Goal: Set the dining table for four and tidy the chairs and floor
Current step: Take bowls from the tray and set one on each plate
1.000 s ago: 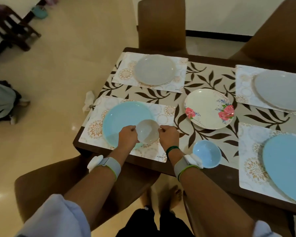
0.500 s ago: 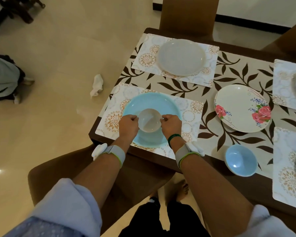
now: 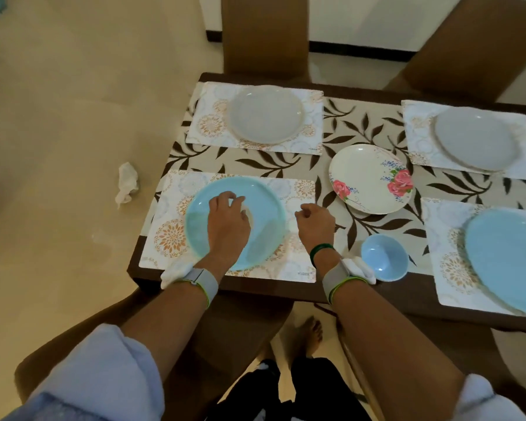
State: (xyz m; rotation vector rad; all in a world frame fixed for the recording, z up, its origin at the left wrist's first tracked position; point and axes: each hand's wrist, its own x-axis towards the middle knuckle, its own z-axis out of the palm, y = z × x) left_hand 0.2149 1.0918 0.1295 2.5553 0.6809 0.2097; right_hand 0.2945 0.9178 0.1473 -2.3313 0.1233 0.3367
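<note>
A light blue plate (image 3: 269,208) lies on a patterned placemat (image 3: 169,238) at the near left corner of the dining table (image 3: 407,293). On that plate stands a small white bowl (image 3: 250,213), almost wholly covered by my left hand (image 3: 228,221), whose fingers curl over its rim from above. My right hand (image 3: 315,224) hovers over the mat's right end, off the bowl, fingers loosely curled and holding nothing. A small blue bowl (image 3: 383,258) stands near the front edge, just right of my right wrist.
Grey plates (image 3: 264,113) (image 3: 475,142) sit on the two far mats, and another blue plate (image 3: 507,253) on the near right mat. A floral plate (image 3: 369,177) lies mid-table. A crumpled tissue (image 3: 126,185) lies on the floor to the left. Brown chairs (image 3: 264,34) (image 3: 474,47) (image 3: 225,329) ring the table.
The white bowl, held between both hands, has come down onto the blue plate. My right hand has let go and moved right; my left hand now covers the bowl.
</note>
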